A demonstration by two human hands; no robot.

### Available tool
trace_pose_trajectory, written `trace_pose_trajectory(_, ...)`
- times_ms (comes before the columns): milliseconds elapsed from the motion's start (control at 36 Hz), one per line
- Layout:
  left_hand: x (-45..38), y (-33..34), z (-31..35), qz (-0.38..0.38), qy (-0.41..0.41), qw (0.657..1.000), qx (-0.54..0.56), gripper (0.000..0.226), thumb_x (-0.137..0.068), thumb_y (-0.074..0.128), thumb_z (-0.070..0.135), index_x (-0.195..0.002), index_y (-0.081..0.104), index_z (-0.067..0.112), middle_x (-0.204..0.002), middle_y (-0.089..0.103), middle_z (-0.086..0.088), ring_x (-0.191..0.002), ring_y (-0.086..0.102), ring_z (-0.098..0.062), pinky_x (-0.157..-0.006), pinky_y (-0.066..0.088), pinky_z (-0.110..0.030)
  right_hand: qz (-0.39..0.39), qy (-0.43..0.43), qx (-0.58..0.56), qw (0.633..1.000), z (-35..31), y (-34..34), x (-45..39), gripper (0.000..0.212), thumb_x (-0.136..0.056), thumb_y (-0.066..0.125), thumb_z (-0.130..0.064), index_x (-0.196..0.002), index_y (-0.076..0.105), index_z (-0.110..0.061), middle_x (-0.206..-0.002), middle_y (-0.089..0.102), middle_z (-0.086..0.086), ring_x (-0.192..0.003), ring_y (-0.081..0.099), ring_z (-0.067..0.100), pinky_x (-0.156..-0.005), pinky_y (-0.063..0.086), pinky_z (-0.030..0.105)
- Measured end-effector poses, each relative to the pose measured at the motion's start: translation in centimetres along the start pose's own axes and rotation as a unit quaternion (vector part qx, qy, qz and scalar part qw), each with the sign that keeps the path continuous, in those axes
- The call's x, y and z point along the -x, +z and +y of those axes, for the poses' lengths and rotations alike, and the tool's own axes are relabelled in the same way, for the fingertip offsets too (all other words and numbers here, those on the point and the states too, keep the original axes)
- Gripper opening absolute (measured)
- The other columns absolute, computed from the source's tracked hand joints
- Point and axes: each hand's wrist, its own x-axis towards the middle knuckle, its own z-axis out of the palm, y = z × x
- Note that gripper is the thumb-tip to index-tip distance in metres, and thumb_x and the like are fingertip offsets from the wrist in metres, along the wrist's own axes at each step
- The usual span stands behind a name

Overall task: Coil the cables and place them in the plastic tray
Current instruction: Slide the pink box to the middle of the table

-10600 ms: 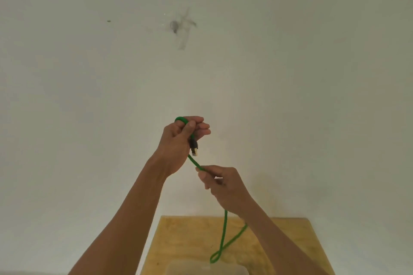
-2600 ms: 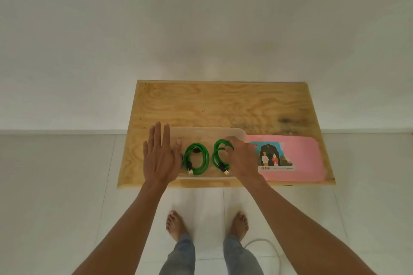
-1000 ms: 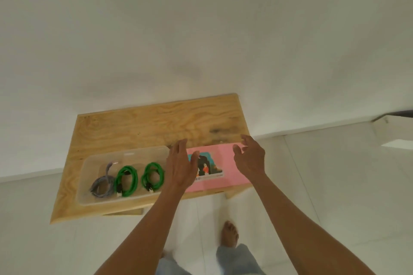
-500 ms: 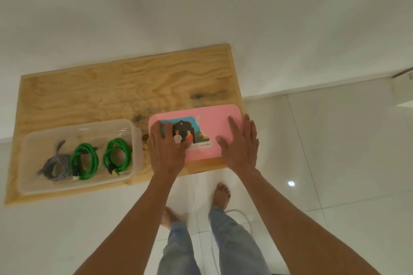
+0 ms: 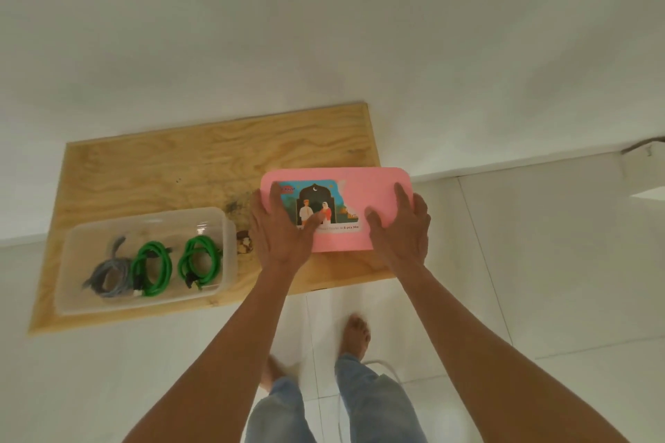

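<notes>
A clear plastic tray [image 5: 72, 298] stands at the near left of the wooden table [image 5: 180, 162]. Inside it lie three coiled cables: a grey cable [image 5: 108, 277], a green cable [image 5: 151, 270] and a second green cable [image 5: 199, 262]. To the right of the tray is a pink lid [image 5: 367, 187] with a picture label. My left hand [image 5: 280, 230] lies on its left part and my right hand [image 5: 399, 227] on its right part, fingers straight on top. The lid's right end reaches past the table's right edge. I cannot tell whether the lid is raised off the table.
A small dark spot [image 5: 244, 243] marks the wood between the tray and my left hand. The table stands against a white wall. Below its near edge are a white tiled floor, my bare feet and a white cord [image 5: 388, 367].
Both hands stay flat on the pink lid, which now sticks out past the table's right edge. Earlier the second green coil went into the tray.
</notes>
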Motion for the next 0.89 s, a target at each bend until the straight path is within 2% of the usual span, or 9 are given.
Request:
trace_pose_trajectory(167, -1.5, -6.7, 1.6, 0.064, 0.007, 0.998, 0.006, 0.094, -0.072, 0.079, 0.054, -0.147, 0.033, 0.02, -0.15, 0.031, -0.016, -0.136, 0.031, -0.038, -0.108, 0.034, -0.053, 0.03, -0.055, -0.023, 0.998, -6.0, -2.0, 1.3, 0.072, -0.089, 0.058, -0.053, -0.15, 0.027, -0.029, -0.15, 0.03, 0.006, -0.132, 0.035, 0.028, -0.089, 0.047, 0.041)
trace_pose_trajectory(306, -2.9, -13.1, -0.3, 0.085, -0.023, 0.996, -0.007, 0.095, -0.077, 0.072, 0.06, -0.15, 0.026, 0.022, -0.158, 0.023, -0.018, -0.141, 0.027, -0.04, -0.112, 0.028, -0.055, 0.025, -0.111, -0.023, 0.993, -12.4, -1.3, 3.4, 0.075, -0.089, 0.057, -0.054, -0.152, 0.025, -0.03, -0.153, 0.027, 0.006, -0.136, 0.031, 0.03, -0.096, 0.045, 0.045)
trace_pose_trajectory(528, -3.8, -21.9, -9.4, 0.107, -0.061, 0.992, -0.015, 0.095, -0.078, 0.071, 0.061, -0.151, 0.026, 0.021, -0.158, 0.024, -0.016, -0.141, 0.029, -0.039, -0.11, 0.031, -0.057, -0.027, -0.159, -0.004, 0.987, -20.6, 4.9, 9.7, 0.073, -0.092, 0.057, -0.051, -0.153, 0.023, -0.028, -0.157, 0.022, 0.006, -0.14, 0.027, 0.031, -0.101, 0.043, 0.045)
trace_pose_trajectory(694, -3.5, -24.7, -17.1, 0.081, -0.096, 0.992, -0.013, 0.094, -0.077, 0.071, 0.059, -0.15, 0.027, 0.022, -0.155, 0.028, -0.014, -0.139, 0.031, -0.037, -0.109, 0.033, -0.057, -0.062, -0.15, 0.022, 0.986, -22.7, 11.1, 14.4, 0.074, -0.091, 0.057, -0.05, -0.153, 0.023, -0.027, -0.156, 0.021, 0.009, -0.141, 0.027, 0.033, -0.107, 0.039, 0.044)
trace_pose_trajectory(806, -3.4, -24.8, -21.1, 0.03, -0.113, 0.993, -0.02, 0.1, -0.075, 0.072, 0.063, -0.152, 0.022, 0.023, -0.158, 0.022, -0.014, -0.143, 0.026, -0.037, -0.109, 0.032, -0.056, -0.069, -0.111, 0.036, 0.991, -22.5, 14.4, 16.7, 0.074, -0.09, 0.058, -0.049, -0.153, 0.025, -0.027, -0.154, 0.025, 0.011, -0.14, 0.03, 0.032, -0.106, 0.04, 0.044)
trace_pose_trajectory(889, -3.2, -24.0, -23.0, -0.008, -0.105, 0.994, -0.02, 0.103, -0.072, 0.073, 0.066, -0.15, 0.021, 0.023, -0.156, 0.023, -0.014, -0.14, 0.029, -0.038, -0.108, 0.034, -0.056, -0.068, -0.089, 0.048, 0.993, -21.6, 16.1, 17.8, 0.076, -0.09, 0.059, -0.047, -0.154, 0.024, -0.026, -0.155, 0.024, 0.014, -0.141, 0.026, 0.033, -0.11, 0.034, 0.044)
